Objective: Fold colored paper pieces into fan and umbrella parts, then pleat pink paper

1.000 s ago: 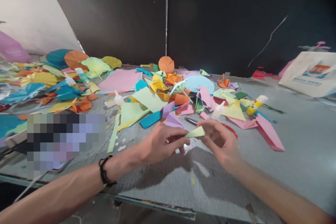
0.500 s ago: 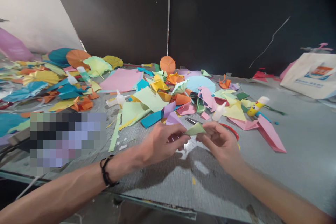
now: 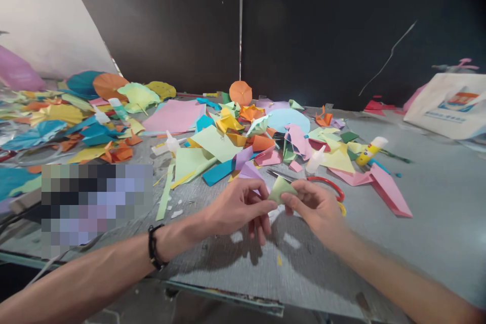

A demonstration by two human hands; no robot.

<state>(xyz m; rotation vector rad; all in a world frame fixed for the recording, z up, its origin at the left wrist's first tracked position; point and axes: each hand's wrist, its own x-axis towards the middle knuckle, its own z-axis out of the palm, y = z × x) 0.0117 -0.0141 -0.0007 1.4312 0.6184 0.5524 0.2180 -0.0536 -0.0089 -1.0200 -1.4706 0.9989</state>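
Pale green folded paper triangle (image 3: 281, 190): held in the air just above the grey table top (image 3: 436, 202), low centre of the head view, between both hands. Its point faces 12 o'clock.

Left hand (image 3: 235, 207) at 9 o'clock of it. Thumb and forefinger pinch the left corner; the other fingers (image 3: 261, 230) curl loosely downward below it. Black cord bracelet (image 3: 154, 247) on the left wrist.

Right hand (image 3: 317, 207) at 3 o'clock. Thumb and forefinger pinch the lower right edge. The remaining fingers fold toward the palm, tips not visible.

Surroundings, read from the triangle:
- Red-handled scissors (image 3: 331, 183) on the table at 2 o'clock, just behind the right hand, blades running toward 10 o'clock behind the triangle.
- Small white squeeze bottle (image 3: 315, 160) at 1 o'clock, near.
- Yellow glue tube with white cap (image 3: 370, 151) at 2 o'clock, farther out.
- Pink folded paper sheet (image 3: 387, 193) at 3 o'clock, apart from the right hand.
- Heap of coloured paper scraps (image 3: 216, 144) from 10 to 1 o'clock.
- Orange paper umbrella (image 3: 240, 92) at 12 o'clock, by the dark wall.
- White printed bag (image 3: 448, 104) at far 2 o'clock.
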